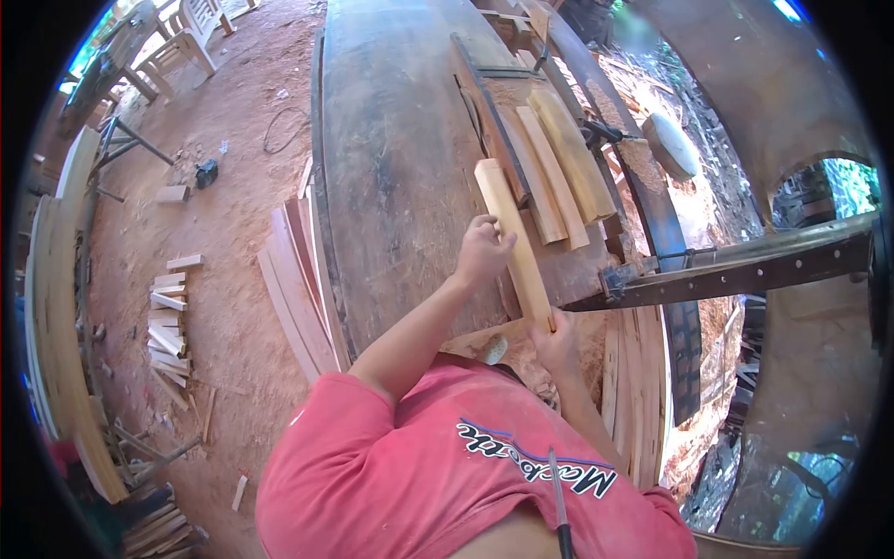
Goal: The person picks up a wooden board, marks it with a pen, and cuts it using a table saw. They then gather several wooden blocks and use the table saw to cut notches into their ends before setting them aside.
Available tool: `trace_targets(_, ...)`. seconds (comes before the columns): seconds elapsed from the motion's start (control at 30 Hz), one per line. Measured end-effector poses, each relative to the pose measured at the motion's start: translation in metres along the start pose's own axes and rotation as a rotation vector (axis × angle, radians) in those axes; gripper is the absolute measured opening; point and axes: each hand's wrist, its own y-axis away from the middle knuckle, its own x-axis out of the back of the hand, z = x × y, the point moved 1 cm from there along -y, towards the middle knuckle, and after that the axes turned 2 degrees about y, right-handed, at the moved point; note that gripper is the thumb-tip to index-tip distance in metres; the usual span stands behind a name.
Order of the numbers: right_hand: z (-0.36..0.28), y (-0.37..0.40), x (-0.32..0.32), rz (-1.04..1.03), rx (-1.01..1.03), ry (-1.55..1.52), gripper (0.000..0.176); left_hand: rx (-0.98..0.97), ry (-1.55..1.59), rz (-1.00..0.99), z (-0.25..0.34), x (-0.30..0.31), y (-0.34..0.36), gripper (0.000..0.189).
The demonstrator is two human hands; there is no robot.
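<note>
A light wooden plank (506,207) lies lengthwise on a big worn wooden workbench (400,140). My left hand (484,250) grips the plank's left edge near its middle. My right hand (557,345) holds the near end of the same plank, close to my red shirt. Just right of the plank's far end, a few similar cut planks (559,163) lie side by side against a dark strip set in the bench top.
A metal bar (736,268) juts out from the bench on the right. Long boards (296,289) lean along the bench's left side, and more stack on the right (638,391). Small wood offcuts (168,321) and a cable (279,129) lie on the dirt floor. A white chair (191,33) stands far left.
</note>
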Motion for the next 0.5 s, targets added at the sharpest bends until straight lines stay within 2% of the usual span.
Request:
trace_targets(0.03,0.000,-0.006,-0.006,0.116,-0.033,0.102,0.064,0.018,-0.068,-0.180,0.003,0.003,-0.003,0.038)
trace_targets(0.07,0.001,-0.010,-0.008,0.230,-0.064,0.208,0.060,0.021,-0.055,-0.185,0.001,0.001,-0.005,0.038)
trace_targets(0.1,0.002,-0.013,-0.010,0.228,-0.069,0.223,0.060,0.009,-0.158,-0.270,0.000,-0.003,-0.004,0.039)
trace_targets(0.13,-0.010,-0.016,-0.012,0.291,0.032,0.221,0.061,-0.001,-0.262,-0.354,-0.003,-0.007,-0.003,0.041)
trace_targets(0.17,-0.019,-0.018,-0.011,0.350,0.134,0.216,0.062,-0.022,-0.209,-0.389,-0.007,-0.007,-0.006,0.043)
trace_targets(0.2,-0.023,-0.021,-0.009,0.345,0.132,0.225,0.062,-0.017,-0.200,-0.388,-0.011,-0.007,-0.008,0.043)
trace_targets(0.27,-0.025,-0.029,-0.007,0.103,0.024,0.336,0.066,0.004,-0.150,-0.399,-0.010,-0.005,-0.015,0.044)
trace_targets(0.5,-0.039,-0.062,0.001,-0.021,0.086,0.391,0.067,-0.047,-0.211,-0.442,-0.020,-0.002,-0.048,0.043)
